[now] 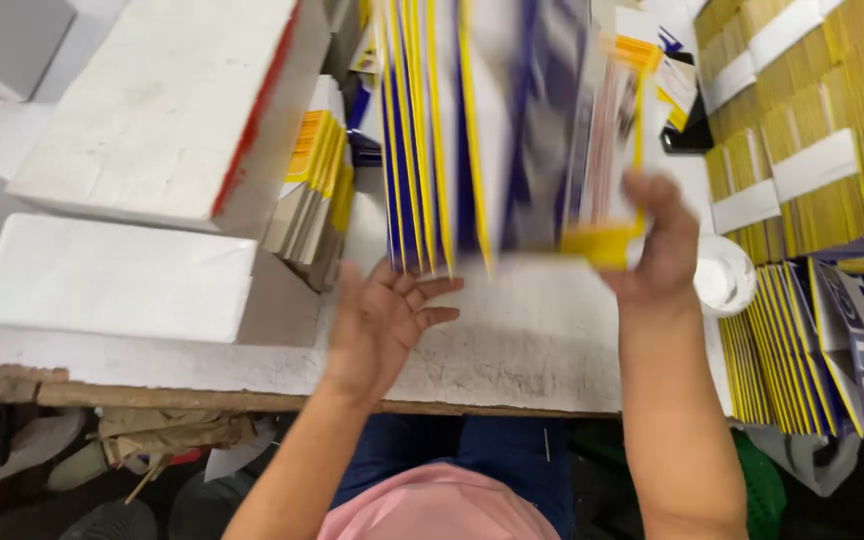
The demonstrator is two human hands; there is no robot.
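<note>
Squaring-up of flattened blue-and-yellow cartons point(472, 130) underway near bench point(512, 350) front edge: left hand point(387, 325) spread beneath, right hand point(657, 240) pinching the end carton; next, probably, alignment before set-down.

Flattened cartons point(472, 130): printed cardboard, glossy blue, yellow and white faces, blurred. Bundled carton stacks point(812, 120): raw brown card edges, banded with matt white paper strips. White blocks point(152, 110): matt, slightly rough, foam-like; one edge red. Surface point(512, 340): white top, scuffed and stained, bare wood front edge, chipped. Small white tub point(724, 275): smooth plastic, slight sheen. Trousers point(512, 455): blue cloth.
</note>
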